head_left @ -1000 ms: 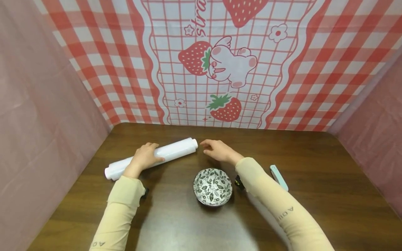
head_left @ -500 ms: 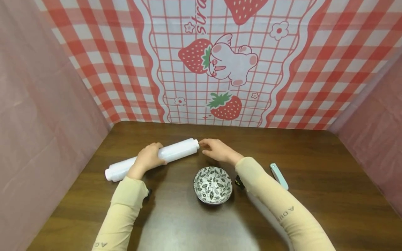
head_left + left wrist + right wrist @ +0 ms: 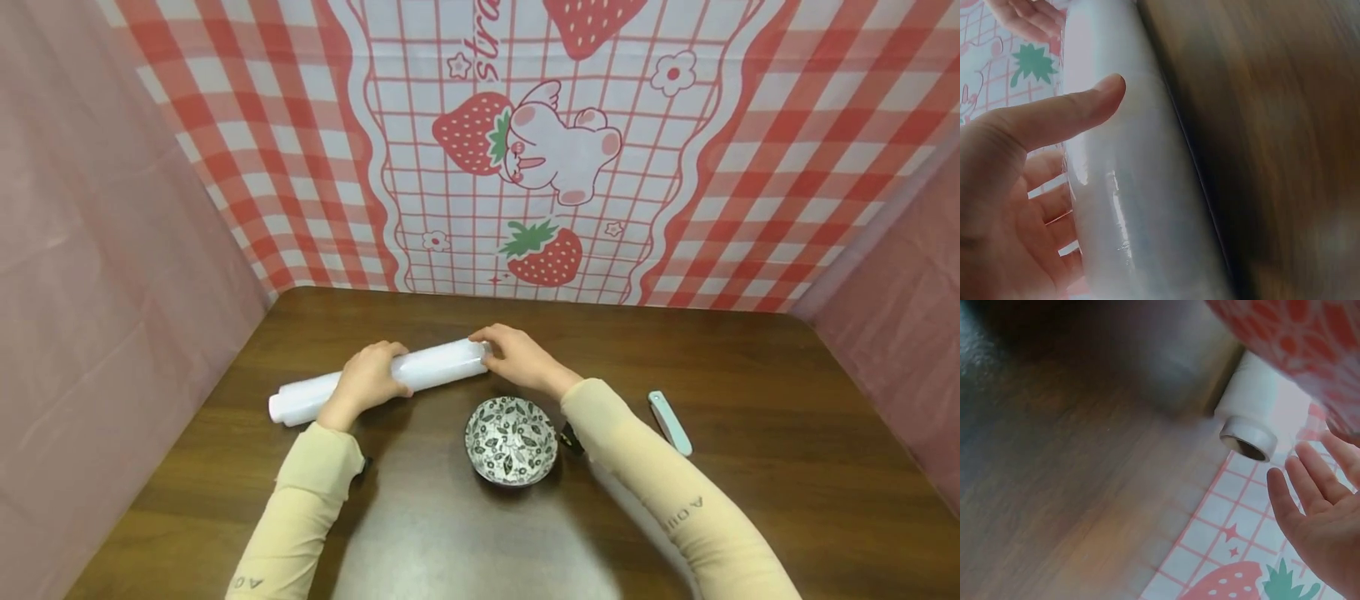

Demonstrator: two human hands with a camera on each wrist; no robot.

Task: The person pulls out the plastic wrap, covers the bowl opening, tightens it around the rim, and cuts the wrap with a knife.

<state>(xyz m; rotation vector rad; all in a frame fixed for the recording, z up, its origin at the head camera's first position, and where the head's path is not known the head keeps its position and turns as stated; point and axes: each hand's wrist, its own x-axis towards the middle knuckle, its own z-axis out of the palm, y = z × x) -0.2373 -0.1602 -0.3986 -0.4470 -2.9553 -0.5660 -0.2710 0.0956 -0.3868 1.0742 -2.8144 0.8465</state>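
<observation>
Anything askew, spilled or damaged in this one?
The strawberry backdrop looks hung sideways: its lettering runs vertically and its cartoon animal is tipped over. No spill or damage shows on the white roll or bowl.

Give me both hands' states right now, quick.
Left hand: closed, holding the white roll.
Right hand: open, fingers at one end of the white roll; contact cannot be told.

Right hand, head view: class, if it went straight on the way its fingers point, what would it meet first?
The right hand would probably meet the roll first, at its right end; whether they already touch is unclear.
</observation>
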